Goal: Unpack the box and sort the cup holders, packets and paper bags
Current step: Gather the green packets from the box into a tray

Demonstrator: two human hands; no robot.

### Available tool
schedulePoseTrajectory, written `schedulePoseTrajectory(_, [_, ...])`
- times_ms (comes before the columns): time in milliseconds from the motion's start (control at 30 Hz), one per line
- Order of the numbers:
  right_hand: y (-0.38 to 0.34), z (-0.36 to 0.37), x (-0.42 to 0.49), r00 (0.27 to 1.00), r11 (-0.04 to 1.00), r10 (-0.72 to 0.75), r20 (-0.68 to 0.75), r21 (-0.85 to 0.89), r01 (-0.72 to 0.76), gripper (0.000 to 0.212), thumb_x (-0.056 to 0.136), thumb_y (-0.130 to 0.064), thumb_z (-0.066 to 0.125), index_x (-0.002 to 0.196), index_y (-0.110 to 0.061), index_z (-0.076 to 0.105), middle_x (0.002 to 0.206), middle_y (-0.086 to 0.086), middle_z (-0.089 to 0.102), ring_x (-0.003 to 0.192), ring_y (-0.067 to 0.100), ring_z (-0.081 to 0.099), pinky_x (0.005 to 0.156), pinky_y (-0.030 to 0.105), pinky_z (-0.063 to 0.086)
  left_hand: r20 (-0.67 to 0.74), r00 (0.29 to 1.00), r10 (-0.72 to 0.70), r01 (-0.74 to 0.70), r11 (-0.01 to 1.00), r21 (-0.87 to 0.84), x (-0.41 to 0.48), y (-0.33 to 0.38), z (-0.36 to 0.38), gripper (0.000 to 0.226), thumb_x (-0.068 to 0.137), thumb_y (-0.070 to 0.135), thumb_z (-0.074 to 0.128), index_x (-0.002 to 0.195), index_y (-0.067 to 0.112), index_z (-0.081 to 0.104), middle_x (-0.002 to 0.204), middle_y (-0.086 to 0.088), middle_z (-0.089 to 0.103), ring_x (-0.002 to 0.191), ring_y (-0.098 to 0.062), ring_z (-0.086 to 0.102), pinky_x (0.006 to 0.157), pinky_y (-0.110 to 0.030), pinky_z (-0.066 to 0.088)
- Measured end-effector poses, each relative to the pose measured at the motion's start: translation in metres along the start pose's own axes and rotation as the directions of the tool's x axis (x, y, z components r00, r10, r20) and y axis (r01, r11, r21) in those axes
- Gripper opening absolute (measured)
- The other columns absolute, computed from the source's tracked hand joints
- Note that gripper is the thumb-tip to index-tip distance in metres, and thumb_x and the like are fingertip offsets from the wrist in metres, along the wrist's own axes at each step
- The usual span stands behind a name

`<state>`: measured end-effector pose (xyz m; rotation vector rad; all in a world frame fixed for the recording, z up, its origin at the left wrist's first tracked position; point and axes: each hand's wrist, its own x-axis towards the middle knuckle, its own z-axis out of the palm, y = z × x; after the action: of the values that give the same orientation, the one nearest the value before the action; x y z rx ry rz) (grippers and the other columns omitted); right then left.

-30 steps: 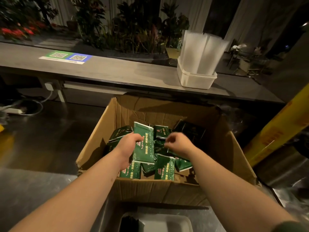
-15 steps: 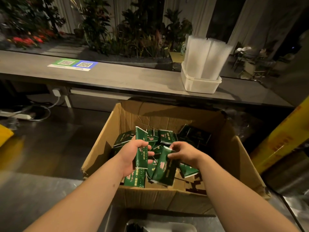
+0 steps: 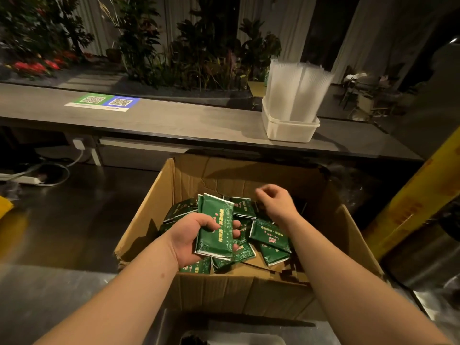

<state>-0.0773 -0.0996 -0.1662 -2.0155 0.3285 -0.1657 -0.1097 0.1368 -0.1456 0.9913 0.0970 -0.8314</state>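
Packets (image 3: 216, 230) had passed into my left hand (image 3: 186, 241), its fingers clamped round them; my right hand (image 3: 276, 202), loosely curled and empty, hovered over the box (image 3: 224, 290); plenty remained.

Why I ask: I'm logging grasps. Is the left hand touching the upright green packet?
Touching. The head view shows the left hand with thumb and fingers curled round the green packet.
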Motion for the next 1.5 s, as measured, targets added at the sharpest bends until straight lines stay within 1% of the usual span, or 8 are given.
schedulePoseTrajectory(167, [0.07,-0.016,0.0,0.904,0.738,0.4,0.152,-0.638,-0.219,0.067,0.095,-0.025,0.07,0.154,-0.02,0.04,0.144,0.009,0.056,0.128,0.027,0.058,0.105,0.044,0.051,-0.031,0.998,0.047,-0.05,0.994,-0.093,0.0,-0.01,0.003,0.05,0.081,0.002,0.052,0.13,-0.003,0.058,0.129,-0.029,0.066,0.117,-0.042,0.065,0.103,-0.063,0.049])
schedulePoseTrajectory(300, [0.061,-0.006,-0.006,0.947,0.511,0.289,0.14,-0.859,-0.029,0.07,0.089,-0.041,0.076,0.15,-0.023,0.044,0.146,0.007,0.053,0.14,0.032,0.041,0.115,0.054,0.033,-0.071,0.997,0.017,-0.027,0.99,-0.135,-0.003,-0.013,0.002,0.032,0.082,0.014,0.058,0.096,-0.004,0.081,0.119,-0.027,0.071,0.121,-0.041,0.064,0.111,-0.063,0.043])
schedulePoseTrajectory(433, [0.045,-0.008,-0.003,0.974,0.706,0.207,0.089,-0.703,-0.086,0.037,0.097,-0.033,0.069,0.132,-0.022,0.06,0.128,0.005,0.065,0.119,0.025,0.058,0.101,0.045,0.047,-0.188,0.982,0.037,-0.066,0.986,-0.151,-0.006,-0.014,-0.004,0.029,0.095,0.017,0.059,0.114,-0.003,0.069,0.117,-0.023,0.068,0.115,-0.038,0.065,0.109,-0.062,0.045])
schedulePoseTrajectory(533, [0.032,-0.015,-0.009,0.945,0.955,0.268,0.188,-0.177,-0.236,0.015,0.1,-0.014,0.064,0.114,-0.01,0.066,0.111,0.011,0.071,0.094,0.02,0.071,0.077,0.033,0.059,-0.246,0.968,0.052,-0.085,0.989,-0.125,-0.007,-0.016,-0.003,0.025,0.098,0.018,0.06,0.114,0.0,0.068,0.126,-0.023,0.067,0.121,-0.037,0.064,0.109,-0.061,0.045])
schedulePoseTrajectory(700, [-0.006,-0.005,-0.028,0.786,0.716,0.19,0.589,0.464,-0.521,0.015,0.094,-0.007,0.064,0.107,-0.002,0.058,0.115,0.022,0.072,0.104,0.035,0.072,0.091,0.047,0.059,-0.191,0.981,0.034,-0.057,0.992,-0.114,-0.014,-0.019,0.002,0.05,0.084,0.033,0.07,0.124,0.003,0.069,0.132,-0.023,0.067,0.124,-0.041,0.063,0.113,-0.06,0.042])
schedulePoseTrajectory(967, [-0.022,0.048,-0.055,0.925,0.996,0.044,0.377,0.059,-0.071,0.026,0.093,-0.032,0.075,0.09,-0.006,0.077,0.088,0.011,0.077,0.072,0.019,0.066,0.064,0.029,0.052,-0.269,0.963,0.022,-0.019,1.0,0.014,-0.015,-0.021,-0.001,0.041,0.088,0.005,0.056,0.128,0.0,0.064,0.118,-0.024,0.072,0.111,-0.041,0.068,0.108,-0.061,0.046])
schedulePoseTrajectory(1133, [0.036,-0.001,-0.016,0.956,0.823,0.287,-0.065,-0.494,-0.28,0.026,0.099,-0.032,0.065,0.113,-0.01,0.066,0.096,0.004,0.068,0.087,0.019,0.067,0.083,0.037,0.059,-0.257,0.964,0.068,-0.093,0.992,-0.087,-0.014,-0.021,0.0,0.043,0.09,-0.009,0.032,0.117,0.0,0.065,0.124,-0.021,0.071,0.119,-0.036,0.067,0.107,-0.061,0.046])
schedulePoseTrajectory(1500, [0.07,0.003,-0.014,0.808,0.694,0.588,0.028,-0.53,-0.487,0.049,0.091,-0.028,0.077,0.131,-0.006,0.059,0.124,0.012,0.066,0.115,0.028,0.064,0.09,0.032,0.054,-0.282,0.955,0.098,-0.166,0.959,-0.23,-0.02,-0.02,-0.002,0.057,0.076,0.018,0.063,0.129,-0.004,0.062,0.119,-0.024,0.069,0.108,-0.036,0.064,0.112,-0.059,0.043])
